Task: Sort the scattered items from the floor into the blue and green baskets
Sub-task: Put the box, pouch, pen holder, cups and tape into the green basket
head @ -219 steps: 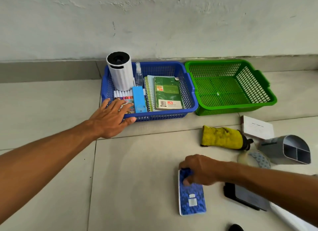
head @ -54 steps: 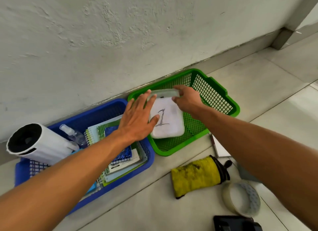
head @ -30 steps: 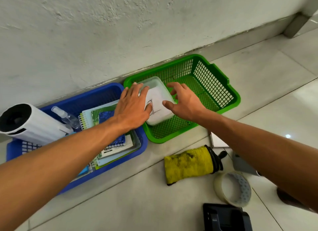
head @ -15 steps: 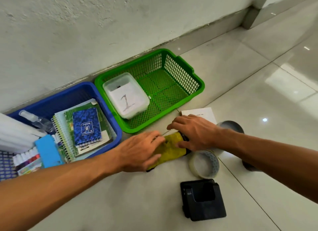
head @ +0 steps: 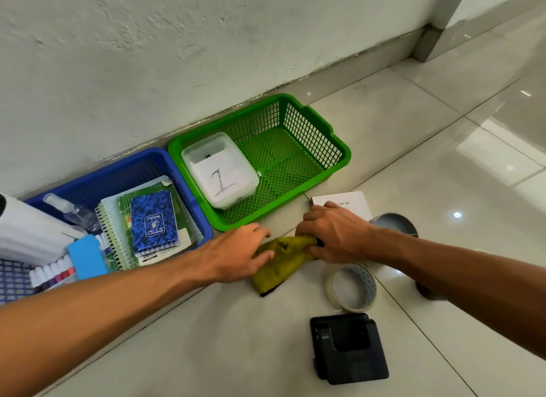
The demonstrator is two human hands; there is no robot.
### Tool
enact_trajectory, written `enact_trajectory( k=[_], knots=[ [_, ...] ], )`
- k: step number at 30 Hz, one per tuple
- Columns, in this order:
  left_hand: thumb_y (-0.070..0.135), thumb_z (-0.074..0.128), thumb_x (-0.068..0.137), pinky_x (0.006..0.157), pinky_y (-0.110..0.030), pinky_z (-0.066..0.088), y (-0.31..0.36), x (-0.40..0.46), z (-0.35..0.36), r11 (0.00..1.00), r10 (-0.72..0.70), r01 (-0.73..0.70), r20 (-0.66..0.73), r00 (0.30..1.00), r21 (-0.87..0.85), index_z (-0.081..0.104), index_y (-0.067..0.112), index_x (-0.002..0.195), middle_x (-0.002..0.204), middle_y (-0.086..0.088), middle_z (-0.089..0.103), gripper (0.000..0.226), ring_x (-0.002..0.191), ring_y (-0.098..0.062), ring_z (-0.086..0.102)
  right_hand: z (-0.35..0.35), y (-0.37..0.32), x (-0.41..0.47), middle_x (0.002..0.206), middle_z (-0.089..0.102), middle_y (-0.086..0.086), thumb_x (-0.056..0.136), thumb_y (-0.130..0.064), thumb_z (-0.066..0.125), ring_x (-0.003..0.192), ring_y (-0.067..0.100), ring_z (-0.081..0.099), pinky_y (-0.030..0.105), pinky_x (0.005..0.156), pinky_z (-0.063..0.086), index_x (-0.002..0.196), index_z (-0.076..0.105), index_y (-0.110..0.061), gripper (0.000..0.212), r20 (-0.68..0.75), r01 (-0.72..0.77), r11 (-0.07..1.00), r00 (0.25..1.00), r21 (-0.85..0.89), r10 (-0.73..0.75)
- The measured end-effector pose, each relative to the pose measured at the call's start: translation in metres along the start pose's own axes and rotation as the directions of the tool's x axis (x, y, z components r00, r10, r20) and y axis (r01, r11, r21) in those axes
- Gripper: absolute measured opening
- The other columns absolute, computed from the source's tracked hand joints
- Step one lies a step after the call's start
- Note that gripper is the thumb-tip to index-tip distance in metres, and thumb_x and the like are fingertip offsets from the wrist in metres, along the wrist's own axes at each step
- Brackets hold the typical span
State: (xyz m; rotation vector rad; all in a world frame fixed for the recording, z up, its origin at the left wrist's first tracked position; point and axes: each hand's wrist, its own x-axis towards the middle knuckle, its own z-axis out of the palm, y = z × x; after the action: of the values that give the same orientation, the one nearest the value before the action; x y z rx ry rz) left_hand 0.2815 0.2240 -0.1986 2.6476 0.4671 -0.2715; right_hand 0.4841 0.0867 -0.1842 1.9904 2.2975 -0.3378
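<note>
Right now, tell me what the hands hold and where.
The right hand grips the yellow pouch at its dark end; the left hand rests on its middle.

Two baskets (head: 339, 157), two hands (head: 236, 253)

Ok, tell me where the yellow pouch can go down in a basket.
Green basket: bare mesh on its right half, between the white container and the right wall. Blue basket is crowded: notebooks, spray bottle and markers cover its floor. Both hands are on the yellow pouch.
</note>
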Motion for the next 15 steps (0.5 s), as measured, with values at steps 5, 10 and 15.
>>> enact_trajectory(
  k=[5, 10, 15],
  knots=[
    [0.037, 0.049, 0.096, 0.067, -0.029, 0.054, 0.003, -0.016, -0.022, 0.933, 0.091, -0.197, -0.332, 0.939, -0.302, 0.062, 0.018, 0.116, 0.092, 0.003, 0.068, 0.03, 0.077, -0.006, 0.063, -0.041, 0.017, 0.002, 0.099, 0.063, -0.003, 0.075, -0.027, 0.046, 0.092, 0.017, 0.057, 0.038, 0.082, 0.046, 0.108, 0.066, -0.024, 0.038, -0.22, 0.038, 0.993, 0.975, 0.108, -0.013],
    [0.021, 0.053, 0.099, 0.061, -0.045, 0.059, 0.01, -0.02, -0.023, 0.755, -0.204, -0.053, -0.311, 0.928, -0.654, 0.063, 0.011, 0.109, 0.081, -0.006, 0.069, 0.018, 0.063, -0.018, 0.07, -0.07, 0.041, 0.019, 0.096, 0.065, 0.005, 0.073, -0.001, 0.062, 0.083, 0.021, 0.06, 0.038, 0.067, 0.053, 0.104, 0.069, -0.013, 0.034, -0.391, 0.026, 0.983, 0.919, 0.184, 0.049],
    [0.023, 0.054, 0.096, 0.064, -0.045, 0.059, 0.01, -0.018, -0.027, 0.775, -0.184, -0.038, -0.283, 0.941, -0.631, 0.064, 0.011, 0.102, 0.08, -0.003, 0.069, 0.017, 0.064, -0.013, 0.07, -0.077, 0.048, 0.031, 0.097, 0.065, 0.006, 0.07, 0.009, 0.064, 0.081, 0.017, 0.057, 0.033, 0.067, 0.053, 0.105, 0.069, -0.009, 0.04, -0.389, -0.049, 0.956, 0.906, 0.29, 0.165]
  ],
)
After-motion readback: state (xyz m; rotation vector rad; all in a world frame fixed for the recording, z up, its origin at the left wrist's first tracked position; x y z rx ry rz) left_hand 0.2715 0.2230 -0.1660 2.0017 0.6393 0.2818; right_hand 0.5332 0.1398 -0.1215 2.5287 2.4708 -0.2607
